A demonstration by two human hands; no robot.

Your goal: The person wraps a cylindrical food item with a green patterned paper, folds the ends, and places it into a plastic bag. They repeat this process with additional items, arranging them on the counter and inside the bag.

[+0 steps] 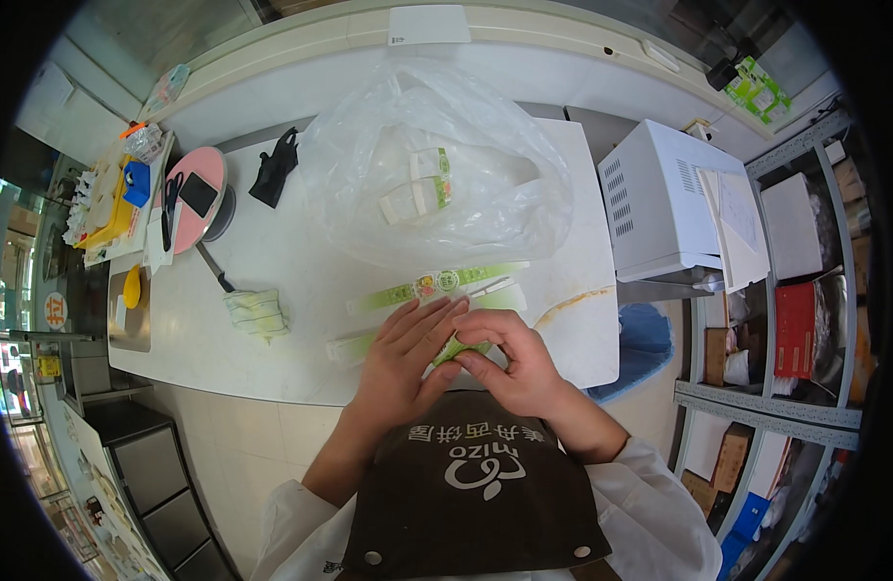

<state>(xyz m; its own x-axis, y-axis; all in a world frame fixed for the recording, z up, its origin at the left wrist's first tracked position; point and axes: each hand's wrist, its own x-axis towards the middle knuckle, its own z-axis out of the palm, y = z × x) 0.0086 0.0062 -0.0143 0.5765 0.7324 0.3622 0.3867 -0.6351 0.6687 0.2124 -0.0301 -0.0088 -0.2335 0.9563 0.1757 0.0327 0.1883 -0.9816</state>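
Note:
Just past the table's front edge, both hands meet around a small green printed piece (457, 352), mostly hidden by the fingers. My right hand (517, 359) pinches it between thumb and curled fingers. My left hand (410, 359) lies along its other side, fingers straight and together, thumb at its lower end. Just beyond the hands lies a green printed strip (439, 283) with a round emblem. Another pale green strip (350, 347) is partly under the left hand. A clear plastic bag (359, 232) farther back has a few small clear containers with green bands (432, 181) inside it.
On the white table (315, 370) at left are a folded cloth (257, 314), a pink turntable (199, 163) bearing a phone (198, 194) and scissors (172, 207), and a black bag (276, 168). A white appliance (664, 203) and metal shelving (766, 407) stand at right.

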